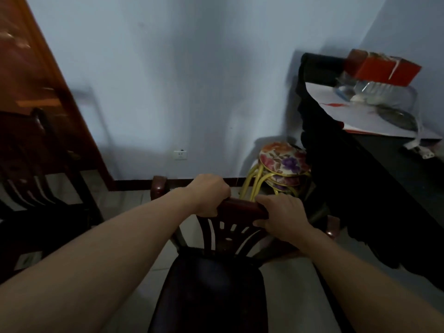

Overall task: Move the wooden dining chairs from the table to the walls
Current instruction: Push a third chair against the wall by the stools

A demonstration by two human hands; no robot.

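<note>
Both hands are gripping the top rail of a dark wooden chair (223,239): the left hand (208,194) is curling its fingers over the rail's left part with the knuckles turned toward the wall, and the right hand (280,217) is wrapping the rail's right end, its thumb lying under the rail on the near side. Both forearms are reaching forward and slightly inward from the bottom corners of the view, bare and nearly straight. The chair is standing with its dark seat (211,289) nearest the camera and its slotted backrest on the far side toward the pale wall (168,80), so the top rail is running left to right across the view, directly between and under the two hands. One rounded armrest end is showing just left of the left hand. A stack of floral-topped stools (284,162) with yellow legs is sitting just beyond the chair's right side, against the wall and beside a table (389,159) draped in black cloth. A second dark chair (36,179) is standing well apart at the left, near a wooden door (31,68).
</note>
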